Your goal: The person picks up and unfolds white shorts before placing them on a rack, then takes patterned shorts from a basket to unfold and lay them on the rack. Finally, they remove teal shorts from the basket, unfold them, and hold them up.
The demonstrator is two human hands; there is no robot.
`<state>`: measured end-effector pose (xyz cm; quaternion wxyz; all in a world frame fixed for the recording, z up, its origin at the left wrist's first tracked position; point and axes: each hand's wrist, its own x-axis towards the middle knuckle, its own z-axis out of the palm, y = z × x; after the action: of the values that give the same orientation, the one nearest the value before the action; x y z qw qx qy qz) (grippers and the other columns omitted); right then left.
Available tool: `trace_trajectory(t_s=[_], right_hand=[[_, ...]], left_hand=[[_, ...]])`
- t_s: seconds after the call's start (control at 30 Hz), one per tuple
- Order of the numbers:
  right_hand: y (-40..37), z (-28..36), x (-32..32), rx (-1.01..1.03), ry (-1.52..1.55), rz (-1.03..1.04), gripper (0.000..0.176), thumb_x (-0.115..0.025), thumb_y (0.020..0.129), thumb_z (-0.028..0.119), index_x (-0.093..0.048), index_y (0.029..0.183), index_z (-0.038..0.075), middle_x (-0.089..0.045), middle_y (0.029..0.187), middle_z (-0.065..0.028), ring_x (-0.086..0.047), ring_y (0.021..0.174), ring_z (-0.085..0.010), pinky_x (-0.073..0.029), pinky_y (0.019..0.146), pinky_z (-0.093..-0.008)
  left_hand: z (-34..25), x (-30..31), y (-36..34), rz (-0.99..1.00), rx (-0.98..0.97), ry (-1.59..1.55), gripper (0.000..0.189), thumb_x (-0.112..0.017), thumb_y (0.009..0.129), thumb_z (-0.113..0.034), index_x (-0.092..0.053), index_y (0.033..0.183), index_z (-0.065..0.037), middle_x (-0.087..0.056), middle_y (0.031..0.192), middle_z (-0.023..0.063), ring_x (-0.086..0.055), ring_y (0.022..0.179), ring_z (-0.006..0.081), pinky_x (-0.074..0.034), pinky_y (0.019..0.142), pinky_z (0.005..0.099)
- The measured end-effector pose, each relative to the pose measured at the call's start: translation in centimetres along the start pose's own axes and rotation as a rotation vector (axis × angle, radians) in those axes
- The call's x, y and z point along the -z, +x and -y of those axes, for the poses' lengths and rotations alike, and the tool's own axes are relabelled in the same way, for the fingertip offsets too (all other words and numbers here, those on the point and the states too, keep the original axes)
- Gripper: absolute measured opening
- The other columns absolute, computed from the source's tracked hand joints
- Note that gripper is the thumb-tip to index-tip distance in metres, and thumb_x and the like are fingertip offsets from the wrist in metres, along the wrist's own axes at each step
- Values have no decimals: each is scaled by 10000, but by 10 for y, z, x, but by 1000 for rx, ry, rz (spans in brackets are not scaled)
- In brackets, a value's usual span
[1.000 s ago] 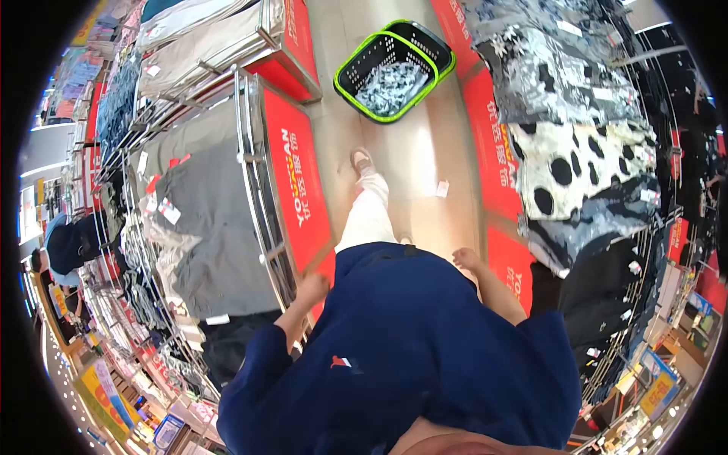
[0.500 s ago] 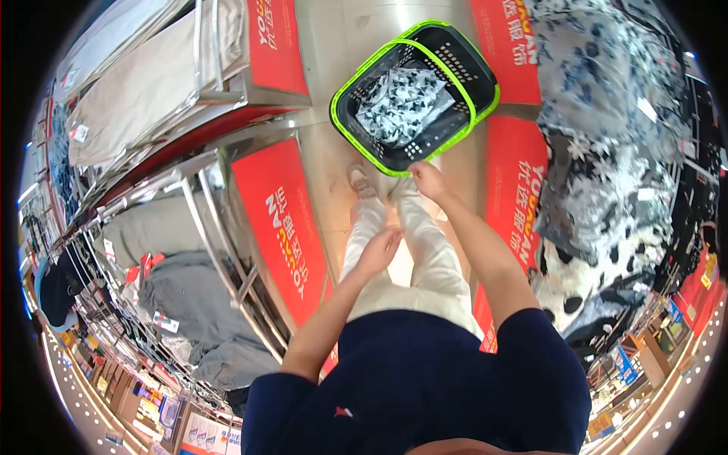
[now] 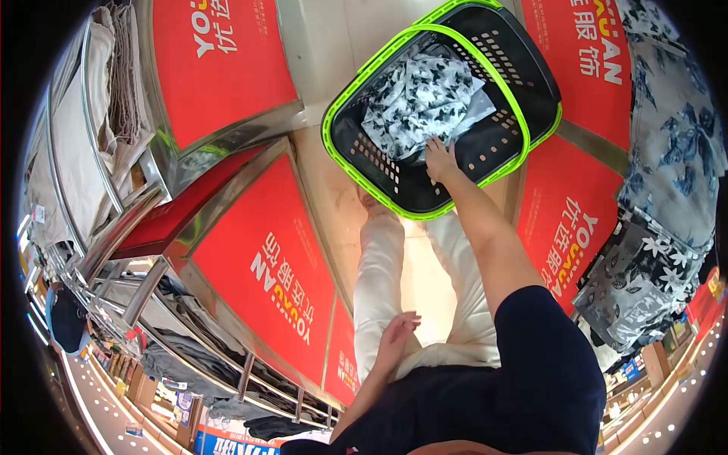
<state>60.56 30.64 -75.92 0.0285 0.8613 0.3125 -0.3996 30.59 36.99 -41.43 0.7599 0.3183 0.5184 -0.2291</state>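
Observation:
A black shopping basket point(image 3: 425, 199) with a bright green rim and raised green handle stands on the floor ahead of my feet. A crumpled garment point(image 3: 417, 98) in a white, black and grey-blue leaf-like print lies inside it, with a pale flat piece point(image 3: 479, 106) at its right side. My right hand point(image 3: 440, 161) reaches down into the basket, its fingers closed at the garment's near edge; the fingertips are partly hidden against the cloth. My left hand point(image 3: 400, 331) hangs over my left thigh, empty, with fingers loosely bent and apart.
Red printed display panels point(image 3: 262, 280) line the left side, below metal rails point(image 3: 129, 227) and folded beige and grey clothes. Another red panel point(image 3: 565, 208) stands at right, beneath patterned garments point(image 3: 675, 144). A pale tiled floor point(image 3: 322, 61) runs between the displays.
My right hand has gone from beside the basket's near rim into the basket, onto the garment. I have bent lower, so the basket looks larger. My left hand remains by my thigh.

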Motion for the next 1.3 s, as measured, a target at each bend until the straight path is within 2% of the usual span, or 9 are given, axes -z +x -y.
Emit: trace_trajectory(t_s=[0.13, 0.33, 0.43, 0.6, 0.73, 0.83, 1.03, 1.17, 1.3], right_hand=[[-47, 10, 52, 279, 448, -503, 238, -741, 692, 112, -670, 901, 23, -633, 967, -117, -561, 988, -335, -424, 893, -407], [-215, 68, 184, 343, 1162, -238, 72, -670, 748, 0, -642, 803, 37, -589, 808, -73, -586, 828, -237, -464, 780, -342], [-340, 112, 267, 578, 1100, -128, 54, -656, 776, 6, -621, 798, 42, -579, 810, -74, -583, 838, -239, -460, 782, -343], [-473, 142, 323, 671, 1050, 8, 57, -656, 798, 35, -626, 845, 41, -595, 880, -86, -583, 912, -257, -458, 808, -356], [-539, 150, 373, 828, 948, -143, 125, -631, 844, 90, -627, 960, 43, -619, 1001, -106, -584, 986, -280, -451, 887, -362], [-559, 131, 377, 681, 1363, -366, 138, -601, 907, 152, -641, 1004, 62, -632, 1050, -77, -576, 1038, -243, -436, 920, -374], [-564, 116, 419, 326, 2135, -420, 525, -574, 948, 226, -379, 1400, 45, -531, 1312, -102, -550, 1169, -220, -431, 1006, -365], [-514, 94, 398, 622, 2227, -171, 548, -573, 923, 99, -363, 1429, 72, -496, 1364, -116, -509, 1219, -235, -399, 1056, -411], [-534, 107, 408, 839, 2436, -164, 454, -467, 985, 245, -416, 1391, 48, -500, 1373, -121, -540, 1194, -256, -444, 1020, -420]], left_hand=[[-18, -8, 22, 53, -28, -45, 352, -434, 1014, -233, -494, 1269, 2, -583, 1205, 110, -549, 1132, 208, -417, 1009, 340], [-118, -51, 36, 153, -1, -531, 672, -377, 977, -537, -362, 1405, -19, -475, 1387, 153, -455, 1290, 304, -399, 1057, 426], [-162, -65, 17, 527, -33, -678, 740, -391, 938, -605, -378, 1411, -35, -500, 1367, 153, -482, 1265, 296, -419, 1037, 432], [-171, -103, -68, 309, 156, -212, 438, -538, 932, -303, -543, 1246, 2, -651, 1145, 141, -645, 1011, 273, -509, 922, 398], [-192, -108, -118, 460, -39, -105, 480, -492, 887, -284, -530, 1254, 24, -644, 1155, 151, -632, 1035, 288, -491, 945, 412], [-224, -107, -154, 678, -56, -223, 464, -485, 909, -238, -505, 1278, 42, -617, 1211, 162, -604, 1108, 285, -470, 983, 432], [-289, -138, -266, 597, -852, 1005, 545, -690, 800, -115, -508, 1306, -33, -561, 1292, 64, -526, 1175, 210, -417, 1001, 347], [-289, -133, -265, 656, -1351, 1450, 579, -811, 710, -193, -584, 1213, -20, -591, 1252, 90, -532, 1175, 230, -396, 1017, 357], [-266, -123, -255, 771, -1111, 1034, 524, -752, 755, -126, -583, 1245, -45, -553, 1294, 134, -461, 1255, 277, -316, 1082, 387]])
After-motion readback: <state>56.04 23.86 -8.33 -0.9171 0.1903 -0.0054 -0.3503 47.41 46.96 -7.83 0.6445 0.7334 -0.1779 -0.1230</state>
